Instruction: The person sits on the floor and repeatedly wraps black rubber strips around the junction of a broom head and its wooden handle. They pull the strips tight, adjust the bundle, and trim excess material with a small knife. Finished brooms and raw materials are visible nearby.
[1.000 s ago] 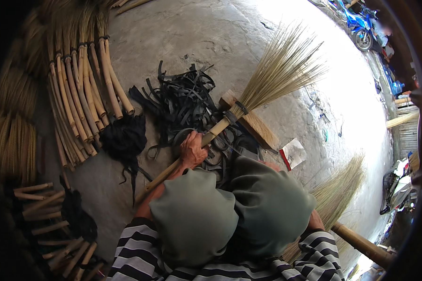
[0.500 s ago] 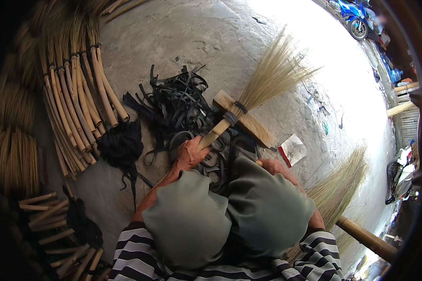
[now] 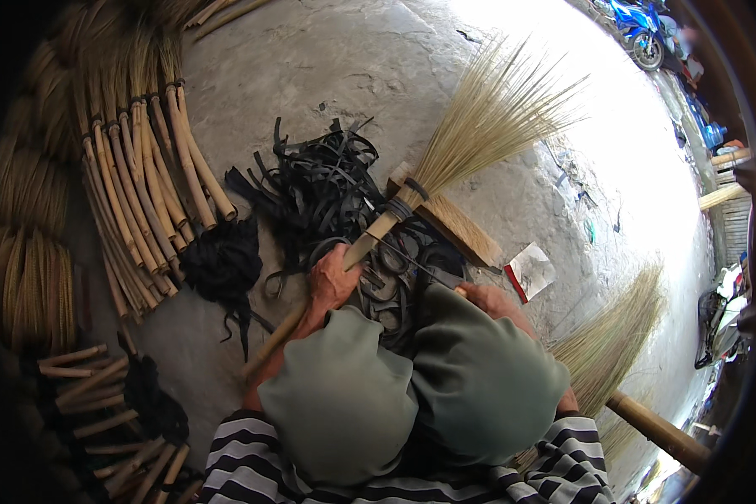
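Note:
My left hand [image 3: 334, 275] is closed around the bamboo handle of a broom [image 3: 368, 244]. Pale bristles [image 3: 487, 126] fan out beyond two dark bindings [image 3: 398, 208] at the neck, which lies over a wooden block [image 3: 460, 231]. The handle runs back past my wrist, toward the lower left. My right hand [image 3: 497, 301], partly hidden by my knee, grips the light handle of a knife [image 3: 433, 272]. Its narrow dark blade points at the broom handle, and its tip appears to meet it just below the bindings. Black rubber strips [image 3: 323, 185] lie tangled beside the broom.
Several bamboo-handled brooms [image 3: 134, 185] lie at the left, above short bamboo pieces [image 3: 92, 386]. A dark heap of strips [image 3: 223, 260] sits near their ends. Another broom [image 3: 613, 336] lies at the right. A white-and-red packet [image 3: 529, 273] rests on the concrete; a blue motorcycle [image 3: 638, 34] stands far off.
The broom has shifted slightly left, and its bristles look more spread. The knife's blade now stretches out from my right hand to the broom handle, where before it was mostly out of sight.

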The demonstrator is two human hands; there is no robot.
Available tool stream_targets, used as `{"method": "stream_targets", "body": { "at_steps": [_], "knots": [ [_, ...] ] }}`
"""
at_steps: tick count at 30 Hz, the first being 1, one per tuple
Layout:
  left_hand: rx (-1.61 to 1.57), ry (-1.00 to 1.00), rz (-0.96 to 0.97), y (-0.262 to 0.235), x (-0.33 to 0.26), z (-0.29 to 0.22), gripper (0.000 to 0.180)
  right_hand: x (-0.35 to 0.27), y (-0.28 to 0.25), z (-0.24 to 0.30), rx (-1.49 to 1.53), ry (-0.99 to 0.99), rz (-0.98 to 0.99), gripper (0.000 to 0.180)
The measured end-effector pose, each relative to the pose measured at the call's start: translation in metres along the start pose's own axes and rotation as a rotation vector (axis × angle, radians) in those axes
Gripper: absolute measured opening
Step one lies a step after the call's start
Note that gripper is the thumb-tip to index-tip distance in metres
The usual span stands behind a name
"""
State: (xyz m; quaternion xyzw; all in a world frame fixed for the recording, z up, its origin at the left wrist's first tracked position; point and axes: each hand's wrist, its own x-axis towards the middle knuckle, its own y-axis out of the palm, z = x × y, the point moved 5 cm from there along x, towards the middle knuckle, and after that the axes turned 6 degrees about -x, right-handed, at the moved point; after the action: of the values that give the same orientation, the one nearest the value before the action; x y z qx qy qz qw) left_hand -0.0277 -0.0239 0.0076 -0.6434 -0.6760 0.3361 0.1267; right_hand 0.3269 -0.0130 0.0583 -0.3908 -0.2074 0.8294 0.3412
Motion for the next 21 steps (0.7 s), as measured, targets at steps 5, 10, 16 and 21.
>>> {"method": "stream_targets", "body": {
  "at_steps": [5,10,16,21],
  "knots": [
    [0.033,-0.083,0.058,0.000,-0.001,0.004,0.047,-0.009,0.005,-0.006,0.001,0.004,-0.041,0.029],
    [0.086,-0.119,0.116,0.006,0.002,0.017,0.043,-0.002,-0.014,0.004,-0.147,0.038,-0.122,0.029],
    [0.061,-0.120,0.052,0.022,0.002,0.030,0.044,0.002,-0.024,0.066,0.278,-0.081,-0.232,0.027],
    [0.083,-0.068,0.011,0.024,-0.004,0.034,0.042,0.022,-0.003,0.069,0.137,-0.083,-0.245,0.023]
  ]
}}
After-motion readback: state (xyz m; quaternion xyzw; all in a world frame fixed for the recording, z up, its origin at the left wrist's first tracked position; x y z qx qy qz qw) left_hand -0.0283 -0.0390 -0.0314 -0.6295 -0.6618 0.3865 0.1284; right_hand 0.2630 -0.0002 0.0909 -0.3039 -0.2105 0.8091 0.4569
